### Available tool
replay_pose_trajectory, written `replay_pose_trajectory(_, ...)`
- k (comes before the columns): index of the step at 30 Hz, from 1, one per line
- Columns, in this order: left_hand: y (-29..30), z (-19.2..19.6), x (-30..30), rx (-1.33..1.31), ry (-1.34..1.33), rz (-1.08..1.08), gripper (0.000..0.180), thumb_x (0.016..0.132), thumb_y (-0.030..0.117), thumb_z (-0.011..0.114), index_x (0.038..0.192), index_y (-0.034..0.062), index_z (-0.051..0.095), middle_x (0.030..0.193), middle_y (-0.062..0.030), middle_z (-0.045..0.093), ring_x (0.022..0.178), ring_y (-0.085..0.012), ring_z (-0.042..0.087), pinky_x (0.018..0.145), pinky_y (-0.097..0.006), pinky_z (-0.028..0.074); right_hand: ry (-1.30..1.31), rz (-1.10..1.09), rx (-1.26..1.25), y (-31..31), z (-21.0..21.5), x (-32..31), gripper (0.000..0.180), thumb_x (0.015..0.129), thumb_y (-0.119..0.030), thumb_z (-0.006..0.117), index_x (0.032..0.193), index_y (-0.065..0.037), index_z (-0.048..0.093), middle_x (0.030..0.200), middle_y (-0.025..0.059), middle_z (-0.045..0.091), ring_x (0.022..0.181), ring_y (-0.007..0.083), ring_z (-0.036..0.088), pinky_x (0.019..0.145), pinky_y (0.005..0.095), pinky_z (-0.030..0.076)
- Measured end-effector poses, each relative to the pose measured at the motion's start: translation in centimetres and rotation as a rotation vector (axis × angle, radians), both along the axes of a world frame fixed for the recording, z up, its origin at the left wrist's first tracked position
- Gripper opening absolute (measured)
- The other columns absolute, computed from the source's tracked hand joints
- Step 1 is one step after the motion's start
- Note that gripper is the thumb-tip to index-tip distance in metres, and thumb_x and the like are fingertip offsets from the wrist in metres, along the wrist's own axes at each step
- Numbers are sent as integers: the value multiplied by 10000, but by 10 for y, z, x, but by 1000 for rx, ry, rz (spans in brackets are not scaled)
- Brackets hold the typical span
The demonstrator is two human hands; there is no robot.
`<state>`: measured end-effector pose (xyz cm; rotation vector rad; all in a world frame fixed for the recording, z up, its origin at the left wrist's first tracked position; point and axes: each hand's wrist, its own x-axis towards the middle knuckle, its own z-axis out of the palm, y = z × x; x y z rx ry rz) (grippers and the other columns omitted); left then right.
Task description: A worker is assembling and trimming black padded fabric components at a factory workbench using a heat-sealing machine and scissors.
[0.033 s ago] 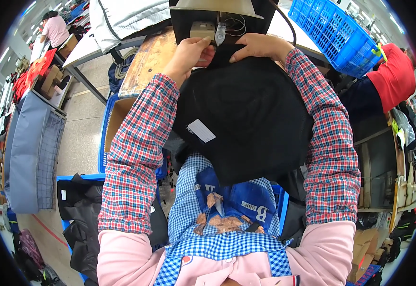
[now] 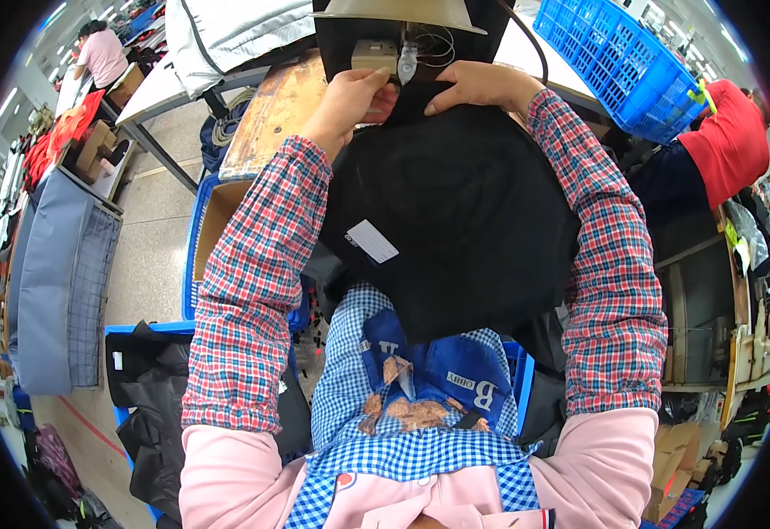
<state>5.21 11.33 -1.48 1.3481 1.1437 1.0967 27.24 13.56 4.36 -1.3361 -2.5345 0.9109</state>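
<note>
Our grip is two-handed and pressed down on cloth: the left hand (image 2: pixel 348 99) has its fingers curled and pinched on the upper edge of the large black soft fabric piece (image 2: pixel 455 212), and the right hand (image 2: pixel 477 85) lies flat with fingers together on that same edge, both at the top centre of the frame.

The black fabric fills the middle of the frame, draped from the worn wooden desk (image 2: pixel 279 110) down over our lap, so we judge it limp, light and prone to slide or bunch; it wants holding at the edge close to the needle, flat and taut, as our hands hold it now. A small white rectangular label (image 2: pixel 371 241) sits on its left side.

Just above our hands stands the beige sewing machine head (image 2: pixel 385 55). A blue plastic crate (image 2: pixel 636 62) lies at the upper right, well apart.
</note>
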Motion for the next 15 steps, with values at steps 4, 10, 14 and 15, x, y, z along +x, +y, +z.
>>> replay_pose_trajectory(4,1,0,1,5,-3,5,331,1016,331,549,1091,25,651,898,-39,662,797,-149,646,747,-309,565,-3,-12,-9,-1,1,-1,421,819,-326,750,1039,32,728,929,110,729,792,184,694,745,266,554)
replay_pose_trajectory(10,2,-4,4,11,22,28,349,1019,351,544,1078,24,649,917,-47,665,798,-157,647,751,-318,565,-31,-49,30,-2,-4,-2,486,797,-377,766,1052,34,728,919,126,723,753,204,700,717,265,565)
replay_pose_trajectory(14,7,-6,2,32,14,54,344,1019,351,541,1047,23,640,918,-57,663,817,-173,652,763,-334,574,-63,-46,75,-4,-3,-1,514,803,-402,761,1078,31,724,924,146,721,763,227,707,726,274,570)
replay_pose_trajectory(15,11,-7,-4,50,-65,54,333,1018,346,540,1031,26,633,910,-62,659,826,-183,655,772,-346,579,-77,-44,127,-5,-2,0,526,808,-410,757,1089,33,719,913,145,723,766,233,708,736,278,569)
